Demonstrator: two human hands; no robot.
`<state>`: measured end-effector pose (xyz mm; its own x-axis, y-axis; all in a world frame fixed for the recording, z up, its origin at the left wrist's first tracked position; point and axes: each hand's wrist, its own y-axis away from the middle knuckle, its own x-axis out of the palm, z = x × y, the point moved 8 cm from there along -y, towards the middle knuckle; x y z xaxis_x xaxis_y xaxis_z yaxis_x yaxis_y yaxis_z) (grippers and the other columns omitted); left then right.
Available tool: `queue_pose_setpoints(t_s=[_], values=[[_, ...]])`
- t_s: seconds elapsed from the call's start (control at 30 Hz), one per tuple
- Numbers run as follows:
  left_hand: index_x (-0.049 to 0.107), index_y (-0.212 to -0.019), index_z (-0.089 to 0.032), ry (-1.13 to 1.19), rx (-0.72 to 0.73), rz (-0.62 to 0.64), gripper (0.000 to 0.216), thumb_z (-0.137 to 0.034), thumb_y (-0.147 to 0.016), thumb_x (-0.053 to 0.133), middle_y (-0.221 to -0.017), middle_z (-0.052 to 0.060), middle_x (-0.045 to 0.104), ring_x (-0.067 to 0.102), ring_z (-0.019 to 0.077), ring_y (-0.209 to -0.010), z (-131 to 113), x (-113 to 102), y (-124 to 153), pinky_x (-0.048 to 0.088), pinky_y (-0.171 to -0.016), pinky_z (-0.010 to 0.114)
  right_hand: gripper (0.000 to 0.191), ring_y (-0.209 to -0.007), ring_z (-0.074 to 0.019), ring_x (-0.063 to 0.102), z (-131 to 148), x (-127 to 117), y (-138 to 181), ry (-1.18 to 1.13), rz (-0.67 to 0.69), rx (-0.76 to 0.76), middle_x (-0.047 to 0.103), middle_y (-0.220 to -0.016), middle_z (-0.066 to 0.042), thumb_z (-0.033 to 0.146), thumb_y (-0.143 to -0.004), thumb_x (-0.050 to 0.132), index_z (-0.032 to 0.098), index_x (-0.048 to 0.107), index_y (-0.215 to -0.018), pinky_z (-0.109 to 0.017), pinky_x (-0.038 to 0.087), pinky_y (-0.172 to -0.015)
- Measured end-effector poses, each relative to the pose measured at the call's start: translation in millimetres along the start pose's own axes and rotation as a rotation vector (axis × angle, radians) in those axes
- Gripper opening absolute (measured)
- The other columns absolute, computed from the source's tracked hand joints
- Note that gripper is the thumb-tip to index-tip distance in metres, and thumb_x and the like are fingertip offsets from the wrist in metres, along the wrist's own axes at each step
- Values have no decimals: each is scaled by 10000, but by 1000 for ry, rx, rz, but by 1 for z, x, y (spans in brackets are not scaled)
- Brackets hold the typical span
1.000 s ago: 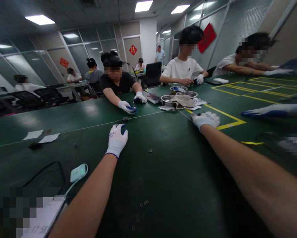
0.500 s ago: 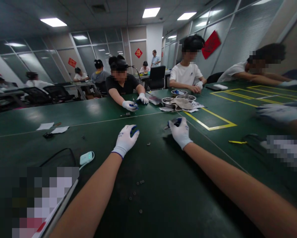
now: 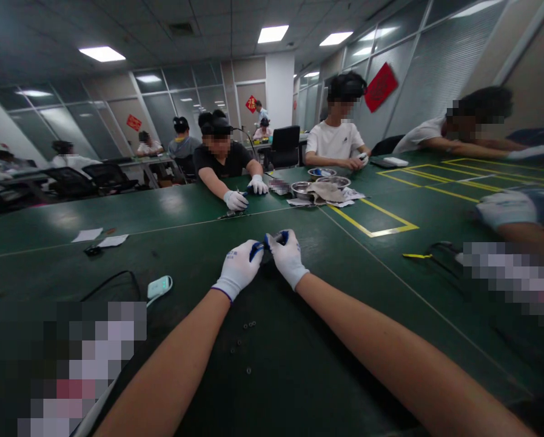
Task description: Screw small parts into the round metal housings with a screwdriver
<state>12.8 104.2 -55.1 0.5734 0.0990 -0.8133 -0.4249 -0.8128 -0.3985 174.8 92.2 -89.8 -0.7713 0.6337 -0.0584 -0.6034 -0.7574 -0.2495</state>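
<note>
Both hands wear white gloves with blue palms and meet over the green table (image 3: 299, 340). My right hand (image 3: 286, 258) is closed around a small dark object (image 3: 279, 237), mostly covered by the fingers, so its kind does not show. My left hand (image 3: 241, 267) has its thumb and fingers pinched at the left end of that same object. Below the hands several small metal rings, like nuts (image 3: 248, 370), lie loose on the table top.
Ahead are metal bowls (image 3: 302, 190) with a grey cloth (image 3: 329, 193), and a co-worker's gloved hand (image 3: 236, 201). Yellow tape (image 3: 394, 232) marks the right side. At left lie a white device with a cord (image 3: 159, 287) and paper pieces (image 3: 113, 241). Another gloved hand (image 3: 508, 209) is at far right.
My right hand has moved left with the dark object, and my left hand has come in from open to pinch its end. The co-worker across has shifted both hands slightly.
</note>
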Motion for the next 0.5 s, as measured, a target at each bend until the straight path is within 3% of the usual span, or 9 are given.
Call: queue_pose_setpoints(t_s=[0.13,0.3,0.37,0.47,0.5], values=[[693,-862,-217,-57,-54,17,351,-353,-1035,420,-864,94,759,719,233,-821,8,2,-3,510,-769,321,358,-750,-214,651,0,4,3,-53,7,-9,696,-769,-14,517,-715,744,255,530,-831,-363,541,-748],[615,-697,-209,98,-136,-27,450,-368,-1037,367,-720,62,704,635,193,-684,24,5,-9,491,-725,316,376,-773,-217,660,-1,8,7,-91,19,-27,705,-802,-19,543,-734,732,256,534,-874,-366,548,-754],[641,-767,-201,211,-136,-52,395,-383,-1021,399,-758,55,710,643,191,-711,25,4,-9,508,-738,313,376,-775,-219,660,-2,7,7,-103,22,-12,695,-792,-16,544,-734,730,256,531,-874,-367,549,-753],[678,-989,-191,348,-75,-45,214,-373,-920,589,-936,58,753,693,203,-871,16,1,-6,533,-829,304,388,-770,-222,657,-2,4,6,-109,21,3,681,-774,-10,547,-718,737,257,524,-863,-370,549,-749],[665,-1106,-194,390,-37,-34,296,-349,-854,673,-1038,62,760,702,212,-966,10,-1,-5,533,-881,301,394,-766,-223,655,-1,2,6,-108,19,6,675,-767,-8,548,-708,742,257,521,-855,-371,548,-748]])
